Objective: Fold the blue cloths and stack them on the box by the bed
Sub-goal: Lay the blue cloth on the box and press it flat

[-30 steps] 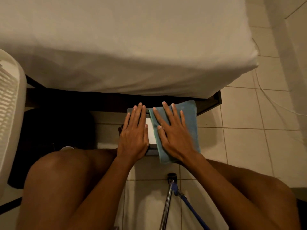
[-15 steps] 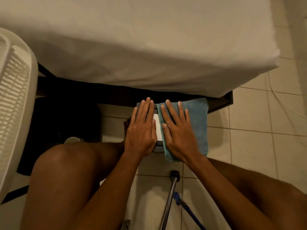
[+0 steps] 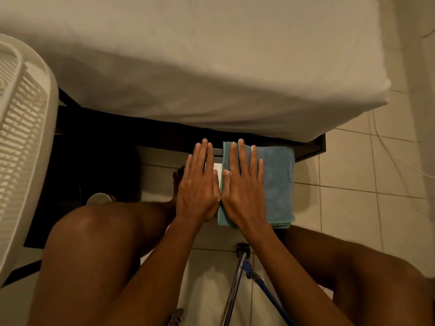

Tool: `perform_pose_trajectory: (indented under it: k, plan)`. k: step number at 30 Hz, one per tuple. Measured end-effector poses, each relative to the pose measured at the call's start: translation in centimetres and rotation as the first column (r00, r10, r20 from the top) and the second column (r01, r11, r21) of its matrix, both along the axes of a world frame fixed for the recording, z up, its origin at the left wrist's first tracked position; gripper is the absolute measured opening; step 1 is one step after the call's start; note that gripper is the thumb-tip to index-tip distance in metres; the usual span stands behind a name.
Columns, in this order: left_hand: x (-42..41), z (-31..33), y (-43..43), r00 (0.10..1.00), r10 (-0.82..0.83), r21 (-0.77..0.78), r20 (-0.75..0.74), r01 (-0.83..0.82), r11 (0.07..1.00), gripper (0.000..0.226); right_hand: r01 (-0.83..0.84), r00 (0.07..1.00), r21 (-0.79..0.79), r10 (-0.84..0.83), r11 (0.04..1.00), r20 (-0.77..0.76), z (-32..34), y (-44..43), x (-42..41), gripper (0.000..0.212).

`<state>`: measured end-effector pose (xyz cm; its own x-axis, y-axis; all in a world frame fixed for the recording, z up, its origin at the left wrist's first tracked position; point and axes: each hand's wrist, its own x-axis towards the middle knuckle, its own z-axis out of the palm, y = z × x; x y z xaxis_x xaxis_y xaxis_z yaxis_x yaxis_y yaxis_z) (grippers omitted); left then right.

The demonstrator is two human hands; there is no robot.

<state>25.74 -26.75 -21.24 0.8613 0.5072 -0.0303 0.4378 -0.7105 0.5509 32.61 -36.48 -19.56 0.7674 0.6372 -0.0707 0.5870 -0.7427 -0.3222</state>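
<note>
A stack of folded blue cloths [image 3: 279, 184] lies on a small box [image 3: 217, 168] by the bed's edge; only a white strip of the box shows between my hands. My right hand [image 3: 243, 187] lies flat, palm down, on the left part of the stack. Beside it, my left hand [image 3: 199, 184] rests flat on the box, fingers straight and together, its edge touching the right hand. Neither hand grips anything. Several cloth layers show at the stack's near edge.
The white-sheeted bed [image 3: 211, 67] overhangs a dark frame [image 3: 313, 149] just beyond the box. A white slatted laundry basket [image 3: 21, 142] stands at the left. A metal pole with a blue strap [image 3: 237, 283] lies on the tiled floor between my knees. A small round cup [image 3: 98, 198] sits left.
Both hands have straightened to point toward the bed and closed together side by side. The view has shifted, so the cloths and box sit further right.
</note>
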Motion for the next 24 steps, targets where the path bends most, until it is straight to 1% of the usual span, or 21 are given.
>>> perform_pose_trajectory:
  k: [6,11,16,20,22,24]
  plan:
    - [0.1,-0.1,0.0,1.0,-0.007,0.01,-0.008,0.007,1.0,0.06,0.036,0.999,-0.018,-0.035,0.999,0.034,-0.2,1.3,1.7,0.06]
    - [0.0,0.0,0.0,1.0,-0.003,-0.001,0.002,0.003,1.0,0.061,0.003,1.0,-0.02,-0.002,1.0,0.011,-0.1,-0.3,-0.6,0.061]
    - [0.2,0.0,0.2,1.0,-0.013,0.019,-0.015,0.013,1.0,0.061,0.052,0.998,0.012,-0.052,0.999,0.022,0.0,1.7,2.1,0.059]
    - [0.2,0.1,0.1,1.0,-0.012,0.019,0.001,0.012,1.0,0.061,-0.014,1.0,-0.03,0.013,0.999,-0.006,0.1,-0.6,-1.1,0.06]
    - [0.2,0.0,0.1,1.0,-0.014,0.009,-0.003,0.014,1.0,0.061,-0.027,1.0,-0.02,0.027,0.999,0.009,-0.2,-0.2,-0.1,0.06]
    - [0.1,0.0,0.2,1.0,-0.017,0.005,-0.003,0.017,1.0,0.063,0.007,1.0,-0.021,-0.006,1.0,0.029,-0.2,1.1,1.3,0.059]
